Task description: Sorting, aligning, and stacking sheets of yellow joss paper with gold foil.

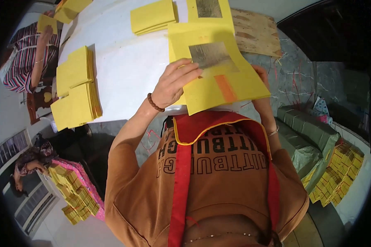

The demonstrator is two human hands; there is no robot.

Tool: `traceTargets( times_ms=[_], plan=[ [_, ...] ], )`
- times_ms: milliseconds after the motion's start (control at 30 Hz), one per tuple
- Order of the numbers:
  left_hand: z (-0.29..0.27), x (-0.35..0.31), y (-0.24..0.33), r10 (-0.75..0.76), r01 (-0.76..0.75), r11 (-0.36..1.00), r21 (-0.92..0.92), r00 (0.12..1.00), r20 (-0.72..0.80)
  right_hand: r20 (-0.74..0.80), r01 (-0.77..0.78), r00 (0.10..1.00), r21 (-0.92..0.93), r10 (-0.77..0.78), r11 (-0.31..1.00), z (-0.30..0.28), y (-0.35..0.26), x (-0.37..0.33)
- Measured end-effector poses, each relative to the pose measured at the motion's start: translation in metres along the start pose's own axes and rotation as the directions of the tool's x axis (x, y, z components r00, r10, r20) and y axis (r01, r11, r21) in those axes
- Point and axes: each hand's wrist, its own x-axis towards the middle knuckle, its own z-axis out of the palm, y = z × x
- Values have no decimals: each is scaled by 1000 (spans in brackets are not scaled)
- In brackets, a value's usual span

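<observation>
A yellow paper sheet (210, 92) with a silver foil rectangle and an orange stripe is raised and curved at the table's near right edge. At its left edge, my left hand (178, 81) is closed on it, fingers over the top face beside the foil. My right hand (261, 78) holds the right edge, partly hidden behind the paper. Under and beyond the raised sheet lie more yellow sheets (178, 39), one with a similar foil patch at the far edge.
A yellow stack (152, 17) lies on the white table (123, 70), with two more piles (76, 70) at left. Another person's hand (48, 35) holds yellow paper at far left; a second person sits below. Bundled yellow papers (338, 173) stand by green wrapped packages (297, 136) at right.
</observation>
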Motion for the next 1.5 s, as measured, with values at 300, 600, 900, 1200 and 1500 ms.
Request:
traceTargets(
  times_ms=[300,600,900,1200,1500],
  plan=[
    [-6,-23,4,-93,107,992,-72,978,185,159,532,846,-330,-509,780,15,-9,15],
    [-14,-19,1,-165,157,986,62,969,181,417,521,831,-346,-369,780,15,-1,28],
    [-8,-9,0,-526,526,823,-212,848,61,210,-177,960,-51,184,983,31,-19,35],
    [0,-4,-8,-771,741,529,-414,623,130,16,-32,999,28,31,999,47,-23,36],
    [1,3,-1,-788,745,566,-355,615,34,30,-77,996,-110,81,991,38,-12,41]
  ],
)
